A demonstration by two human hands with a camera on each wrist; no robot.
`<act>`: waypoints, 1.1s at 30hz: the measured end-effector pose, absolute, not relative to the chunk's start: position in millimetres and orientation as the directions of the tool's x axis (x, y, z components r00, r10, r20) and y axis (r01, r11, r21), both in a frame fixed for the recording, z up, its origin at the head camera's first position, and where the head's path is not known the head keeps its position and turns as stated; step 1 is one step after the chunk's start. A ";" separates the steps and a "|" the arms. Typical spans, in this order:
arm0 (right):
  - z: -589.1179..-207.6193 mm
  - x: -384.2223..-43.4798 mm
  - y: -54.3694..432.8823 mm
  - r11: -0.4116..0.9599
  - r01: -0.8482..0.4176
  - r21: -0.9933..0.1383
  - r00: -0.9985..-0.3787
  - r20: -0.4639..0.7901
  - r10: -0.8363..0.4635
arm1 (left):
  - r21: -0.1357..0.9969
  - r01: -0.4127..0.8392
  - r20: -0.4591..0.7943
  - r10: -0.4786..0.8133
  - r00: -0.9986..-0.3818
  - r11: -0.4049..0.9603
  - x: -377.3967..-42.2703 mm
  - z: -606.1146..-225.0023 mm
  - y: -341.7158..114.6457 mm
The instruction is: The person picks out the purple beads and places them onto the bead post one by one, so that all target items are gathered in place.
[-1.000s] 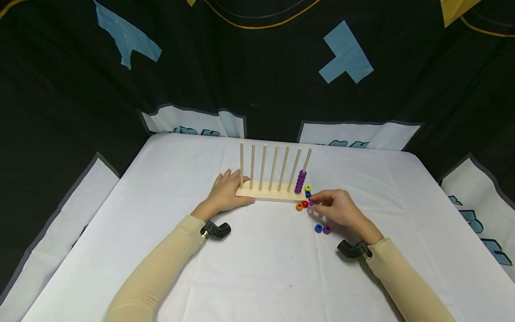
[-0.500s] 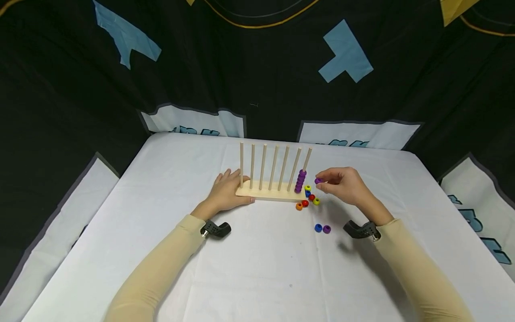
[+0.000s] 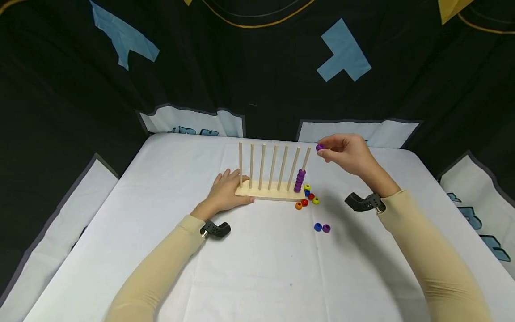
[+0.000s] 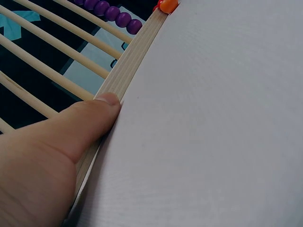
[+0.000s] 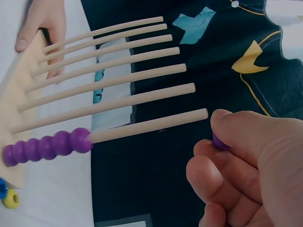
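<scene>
A wooden peg rack point(image 3: 267, 192) with several upright pegs stands on the white table. My left hand point(image 3: 225, 191) grips its left end, the thumb point(image 4: 90, 120) along the front edge of the base and the fingers behind. Purple beads point(image 3: 299, 180) are stacked on the rightmost peg, and its upper part is bare. Between thumb and fingertips my right hand point(image 3: 347, 153) pinches one purple bead point(image 3: 319, 147), raised just right of that peg's tip. In the right wrist view the thumb mostly hides this bead point(image 5: 218, 144), which is close to the peg's end but apart from it.
Loose beads lie by the rack's right end: yellow point(image 3: 315, 201), red point(image 3: 304, 202), orange point(image 3: 298, 205) and blue point(image 3: 307, 193) among them. Nearer the front, a blue bead point(image 3: 318, 227) and a purple bead point(image 3: 326, 228) sit side by side. A dark curtain point(image 3: 265, 80) hangs behind the table.
My right hand has lifted the purple bead from the loose beads beside the rack up to the height of the peg tips. The left hand stays on the rack.
</scene>
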State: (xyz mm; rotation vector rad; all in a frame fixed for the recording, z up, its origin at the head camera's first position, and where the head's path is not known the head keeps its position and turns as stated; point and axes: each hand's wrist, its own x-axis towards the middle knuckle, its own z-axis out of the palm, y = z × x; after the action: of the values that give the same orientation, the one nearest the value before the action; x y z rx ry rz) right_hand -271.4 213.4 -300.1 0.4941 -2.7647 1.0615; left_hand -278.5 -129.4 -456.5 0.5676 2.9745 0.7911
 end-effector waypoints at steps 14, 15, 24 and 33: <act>-288.2 -277.5 198.3 0.728 -0.366 -0.580 -0.931 0.229 -0.285 | 0.476 0.347 0.081 0.353 -0.932 0.808 -277.8 -456.1 -129.3; -288.0 -277.3 197.6 0.726 -0.369 -0.581 -0.929 0.228 -0.291 | 0.477 0.347 0.080 0.353 -0.932 0.808 -277.9 -456.2 -129.4; -288.0 -276.8 194.5 0.702 -0.416 -0.577 -0.908 0.226 -0.352 | 0.476 0.347 0.088 0.348 -0.933 0.808 -278.9 -457.9 -130.3; -296.5 -279.3 194.0 0.717 -0.410 -0.563 -0.911 0.217 -0.351 | 0.480 0.349 0.093 0.348 -0.933 0.805 -278.2 -457.2 -130.0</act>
State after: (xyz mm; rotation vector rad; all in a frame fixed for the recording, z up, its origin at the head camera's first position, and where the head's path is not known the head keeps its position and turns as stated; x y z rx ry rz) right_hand -279.3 194.0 -296.5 0.6270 -2.8232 0.9600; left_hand -278.2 -130.0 -457.2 0.5761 2.9856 0.7937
